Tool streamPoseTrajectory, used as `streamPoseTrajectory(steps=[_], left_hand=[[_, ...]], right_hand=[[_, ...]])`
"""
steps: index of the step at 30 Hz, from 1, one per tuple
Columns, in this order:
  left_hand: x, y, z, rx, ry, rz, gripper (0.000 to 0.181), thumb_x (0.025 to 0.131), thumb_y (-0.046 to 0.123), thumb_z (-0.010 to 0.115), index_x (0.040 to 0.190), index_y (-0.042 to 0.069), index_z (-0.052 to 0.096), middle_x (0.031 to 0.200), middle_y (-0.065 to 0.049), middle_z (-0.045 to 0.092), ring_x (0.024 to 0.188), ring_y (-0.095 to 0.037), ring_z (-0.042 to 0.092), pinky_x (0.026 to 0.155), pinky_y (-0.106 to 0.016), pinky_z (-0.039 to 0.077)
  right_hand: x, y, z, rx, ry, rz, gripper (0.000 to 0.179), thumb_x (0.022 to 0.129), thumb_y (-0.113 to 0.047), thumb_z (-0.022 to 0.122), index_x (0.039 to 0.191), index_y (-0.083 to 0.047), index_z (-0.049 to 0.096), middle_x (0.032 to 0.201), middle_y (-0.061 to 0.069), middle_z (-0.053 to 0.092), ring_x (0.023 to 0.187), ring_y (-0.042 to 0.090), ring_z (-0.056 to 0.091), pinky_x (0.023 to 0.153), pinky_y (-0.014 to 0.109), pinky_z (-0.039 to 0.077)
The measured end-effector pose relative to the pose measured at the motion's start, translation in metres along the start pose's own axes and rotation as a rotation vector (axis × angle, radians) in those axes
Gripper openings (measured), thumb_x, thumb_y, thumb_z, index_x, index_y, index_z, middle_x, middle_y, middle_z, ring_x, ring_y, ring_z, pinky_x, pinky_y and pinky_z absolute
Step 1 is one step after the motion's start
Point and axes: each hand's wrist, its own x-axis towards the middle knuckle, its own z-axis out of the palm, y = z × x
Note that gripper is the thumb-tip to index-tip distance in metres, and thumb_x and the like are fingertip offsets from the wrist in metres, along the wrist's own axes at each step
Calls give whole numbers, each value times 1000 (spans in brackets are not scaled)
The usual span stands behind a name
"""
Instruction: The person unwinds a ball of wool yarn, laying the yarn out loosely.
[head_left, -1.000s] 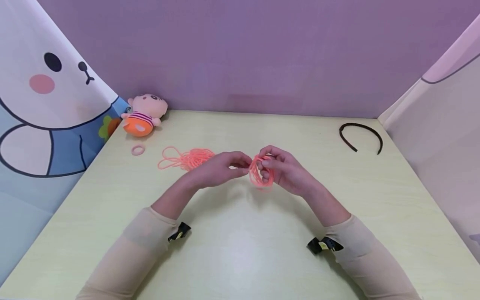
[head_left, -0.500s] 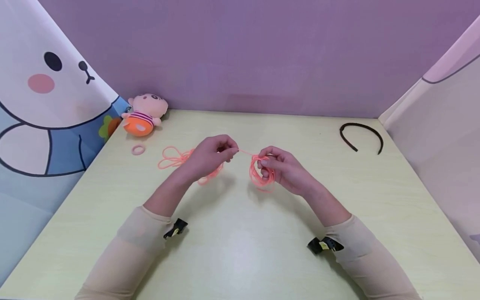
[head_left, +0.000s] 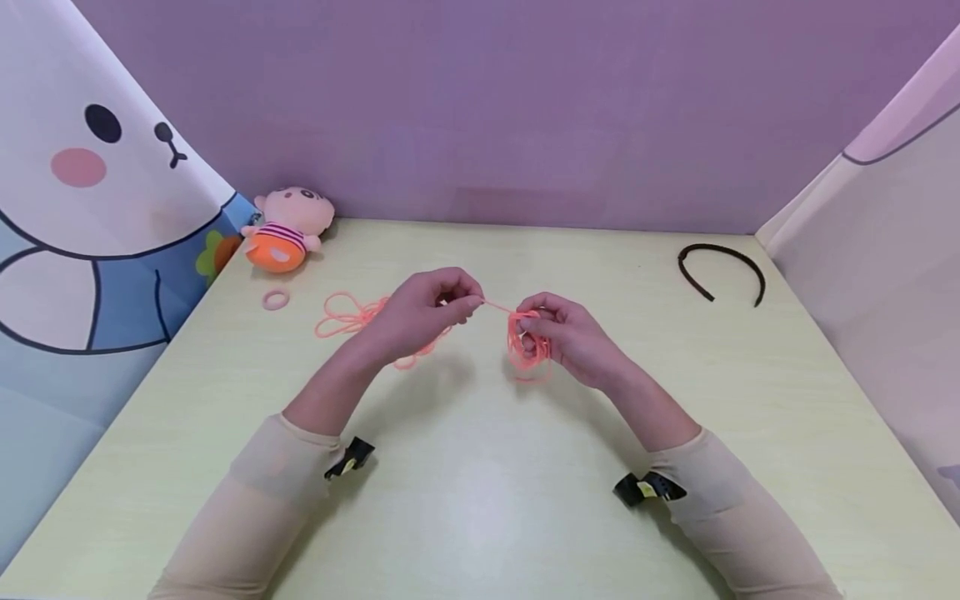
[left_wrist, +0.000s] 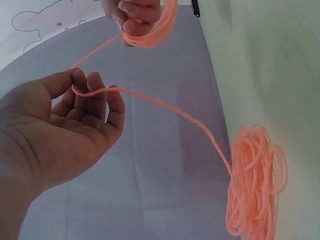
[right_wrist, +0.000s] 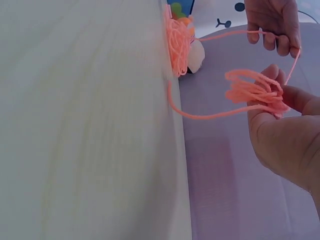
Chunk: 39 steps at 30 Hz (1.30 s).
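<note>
Coral-pink cord runs between both hands, above the middle of the table. My left hand (head_left: 427, 312) pinches a single strand between thumb and index finger. From there the strand stretches to my right hand (head_left: 573, 337), which grips a small wound coil (head_left: 528, 350) of the same cord between thumb and fingers. A loose tail hangs from the coil in the right wrist view. In the left wrist view, the strand droops from my left fingers to a looped pile of cord (left_wrist: 252, 185) on the table. The left forearm and hand partly cover that pile in the head view.
A plush toy (head_left: 288, 229) with a striped top sits at the table's back left corner. In front of it lies a small pink ring (head_left: 275, 299). A dark headband (head_left: 723, 250) lies at the back right. Fabric curtains (head_left: 510, 108) enclose the table.
My left hand has drawn back leftward from the coil, pulling the strand out straight, then come slightly right again. The right hand has stayed in place, with the coil now turned a little.
</note>
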Motion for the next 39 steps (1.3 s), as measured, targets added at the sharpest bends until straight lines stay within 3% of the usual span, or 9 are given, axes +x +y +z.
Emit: streamPoseTrajectory(steps=[5, 12, 20, 28, 33, 36, 39], left_hand=[[-1, 0, -5, -10, 43, 2, 11, 101, 22, 65, 104, 12, 68, 88, -9, 60, 81, -29, 58, 66, -36, 48], [-2, 0, -12, -13, 84, -41, 13, 102, 24, 65, 106, 12, 68, 90, -10, 59, 83, -32, 57, 68, -36, 49], [-2, 0, -18, -40, 99, -63, 13, 102, 21, 64, 107, 10, 67, 92, -13, 59, 86, -36, 57, 69, -34, 51], [-1, -4, -26, -66, 120, -78, 14, 102, 20, 63, 108, 8, 65, 92, -13, 58, 85, -30, 57, 71, -33, 51], [0, -7, -29, -53, 136, -94, 13, 103, 20, 62, 108, 9, 66, 93, -14, 58, 84, -29, 57, 72, -35, 52], [0, -9, -30, -49, 142, -116, 14, 103, 21, 61, 109, 9, 65, 94, -14, 58, 88, -35, 58, 75, -39, 53], [1, -12, -34, -31, 139, -144, 16, 103, 21, 61, 110, 7, 64, 96, -14, 58, 92, -38, 58, 80, -44, 53]], right_hand=[[1, 0, -2, 105, 17, 10, 13, 104, -1, 51, 117, -1, 53, 93, 10, 64, 68, 16, 60, 65, 24, 54], [2, -1, -4, 271, 58, -4, 9, 105, -2, 50, 113, -2, 54, 92, 9, 65, 68, 15, 60, 62, 24, 53], [4, -1, -9, 389, 136, -35, 6, 106, -1, 47, 109, -3, 53, 95, 8, 67, 79, 15, 66, 70, 26, 57], [4, -5, -11, 528, 236, -33, 9, 107, -3, 45, 115, -5, 47, 100, 7, 63, 87, 15, 66, 77, 28, 57], [4, -6, -12, 665, 238, -61, 9, 108, -3, 41, 115, -7, 45, 103, 10, 58, 85, 18, 63, 79, 30, 57], [4, -7, -13, 753, 245, -66, 8, 107, -7, 48, 115, -6, 47, 101, 10, 59, 81, 19, 62, 76, 29, 57], [4, -7, -13, 744, 236, -102, 8, 106, -9, 52, 112, -5, 49, 96, 9, 62, 76, 17, 60, 72, 26, 55]])
